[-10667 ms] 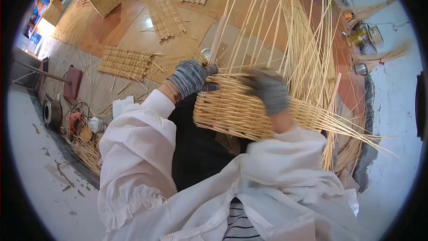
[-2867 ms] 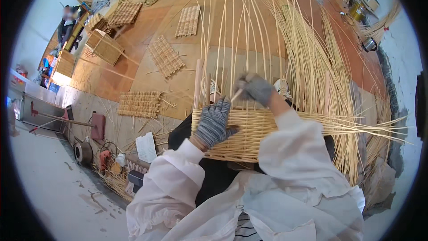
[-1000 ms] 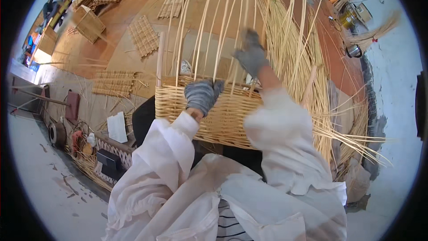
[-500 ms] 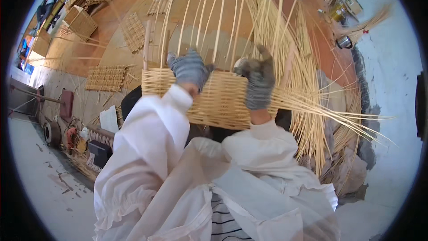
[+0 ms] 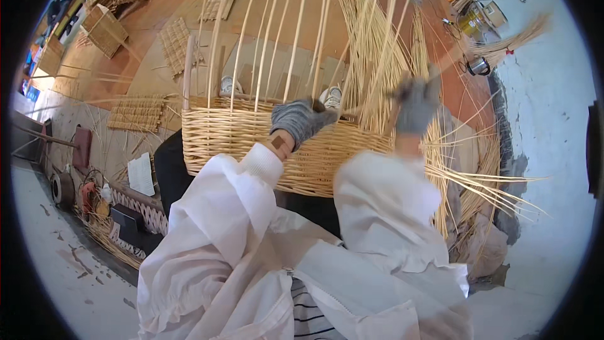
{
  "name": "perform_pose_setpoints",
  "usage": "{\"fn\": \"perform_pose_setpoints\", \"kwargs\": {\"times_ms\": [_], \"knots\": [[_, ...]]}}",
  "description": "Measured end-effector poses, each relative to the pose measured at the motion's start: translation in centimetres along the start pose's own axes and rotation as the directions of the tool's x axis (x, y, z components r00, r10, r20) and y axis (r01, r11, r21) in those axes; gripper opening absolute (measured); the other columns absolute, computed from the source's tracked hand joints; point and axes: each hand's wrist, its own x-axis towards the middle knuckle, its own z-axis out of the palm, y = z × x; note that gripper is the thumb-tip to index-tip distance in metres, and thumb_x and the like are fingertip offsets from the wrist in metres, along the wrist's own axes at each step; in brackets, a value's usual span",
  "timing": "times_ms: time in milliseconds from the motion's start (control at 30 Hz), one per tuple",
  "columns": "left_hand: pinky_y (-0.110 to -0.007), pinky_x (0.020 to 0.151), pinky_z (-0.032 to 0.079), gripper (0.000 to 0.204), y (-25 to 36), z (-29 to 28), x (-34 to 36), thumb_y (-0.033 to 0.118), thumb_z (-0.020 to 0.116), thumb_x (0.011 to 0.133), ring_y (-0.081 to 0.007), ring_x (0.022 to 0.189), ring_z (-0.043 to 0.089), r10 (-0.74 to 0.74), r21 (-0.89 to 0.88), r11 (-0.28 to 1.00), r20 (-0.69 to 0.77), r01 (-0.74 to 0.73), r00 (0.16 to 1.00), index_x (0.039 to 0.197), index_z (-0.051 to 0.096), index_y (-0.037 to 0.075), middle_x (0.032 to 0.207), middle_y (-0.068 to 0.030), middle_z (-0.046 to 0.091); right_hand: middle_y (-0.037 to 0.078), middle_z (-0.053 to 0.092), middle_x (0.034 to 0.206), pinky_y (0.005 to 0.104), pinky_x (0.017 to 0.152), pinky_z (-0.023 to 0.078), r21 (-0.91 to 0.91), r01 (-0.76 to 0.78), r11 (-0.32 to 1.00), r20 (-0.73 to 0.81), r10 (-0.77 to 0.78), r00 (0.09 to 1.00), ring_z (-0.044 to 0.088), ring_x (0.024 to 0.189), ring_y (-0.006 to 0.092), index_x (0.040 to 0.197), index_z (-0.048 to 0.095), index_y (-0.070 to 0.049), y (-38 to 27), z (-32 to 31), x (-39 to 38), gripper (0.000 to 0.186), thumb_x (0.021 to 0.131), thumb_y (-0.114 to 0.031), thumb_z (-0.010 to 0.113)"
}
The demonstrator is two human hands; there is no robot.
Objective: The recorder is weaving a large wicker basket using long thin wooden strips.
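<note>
A partly woven wicker basket [image 5: 226, 132] rests across my lap, its tall upright stakes [image 5: 293, 44] reaching away from me. My left hand [image 5: 303, 118], in a grey striped glove, is closed over the basket's upper woven edge near its middle, among the stakes. To the right, my right hand [image 5: 416, 106], gloved alike, is raised past the weave beside the right-hand stakes. Motion smears its fingers, so its grip and anything in it are unclear. Loose strand ends [image 5: 484, 182] stick out to the right of the basket.
A big bundle of long pale canes [image 5: 371, 31] lies beyond the basket on the right. Woven panels [image 5: 135, 112] and a box-shaped basket [image 5: 105, 30] sit on the floor to the left. A metal kettle [image 5: 478, 66] stands by the right wall. My shoe [image 5: 331, 96] shows behind the stakes.
My right hand has moved right, away from the basket's edge. My left hand has shifted right and down along the weave. The basket appears slightly further left and turned in view.
</note>
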Motion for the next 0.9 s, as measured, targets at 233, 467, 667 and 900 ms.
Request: {"fn": "perform_pose_setpoints", "kwargs": {"times_ms": [233,467,667,900], "knots": [[-0.040,0.093,0.028,0.060,3.9,0.8,-1.2,0.057,0.062,0.064,-0.0270,0.087,0.058,-0.180,0.181,0.966,-0.040,0.185,0.983,0.101,0.057,0.009,0.086,-0.0102,0.063,0.002,0.048,0.064,0.0330,0.058,0.053,-0.079,0.058,0.995,0.089,-0.051,0.995,0.055,0.059,0.0133,0.114,0.042,-0.003,-6.6,1.2,-7.9,0.029,0.086,-0.009,0.049],[-0.034,0.074,0.044,0.038,4.9,5.7,2.6,0.039,0.057,0.077,-0.0289,0.081,0.058,0.308,0.231,0.912,0.162,-0.340,0.937,0.099,0.060,0.008,0.088,-0.0149,0.061,0.007,0.057,0.084,0.0314,0.063,0.050,-0.111,-0.416,0.903,-0.031,0.415,0.909,0.059,0.070,0.0205,0.092,0.049,-0.001,-2.3,-10.6,-4.6,0.019,0.077,-0.006,0.058],[-0.039,0.086,0.040,0.035,7.2,7.1,0.1,0.042,0.058,0.074,-0.0312,0.106,0.049,0.026,-0.002,1.000,-0.048,-0.026,0.999,0.094,0.064,0.014,0.118,-0.0182,0.049,0.011,0.057,0.078,0.0367,0.077,0.046,-0.712,0.601,0.364,0.552,-0.239,0.799,0.058,0.076,0.0237,0.092,0.051,-0.001,0.7,-1.8,9.0,0.020,0.079,-0.014,0.058],[-0.057,0.098,0.009,0.063,7.1,8.5,-4.5,0.048,0.059,0.069,-0.0279,0.112,0.044,0.476,0.450,0.838,-0.326,-0.309,0.816,0.120,0.046,0.013,0.113,-0.0142,0.051,0.010,0.057,0.081,0.0418,0.082,0.043,-0.307,-0.679,0.667,0.336,0.743,0.579,0.055,0.081,0.0253,0.079,0.053,-0.007,4.9,-27.1,3.6,0.034,0.087,-0.038,0.040]]}}
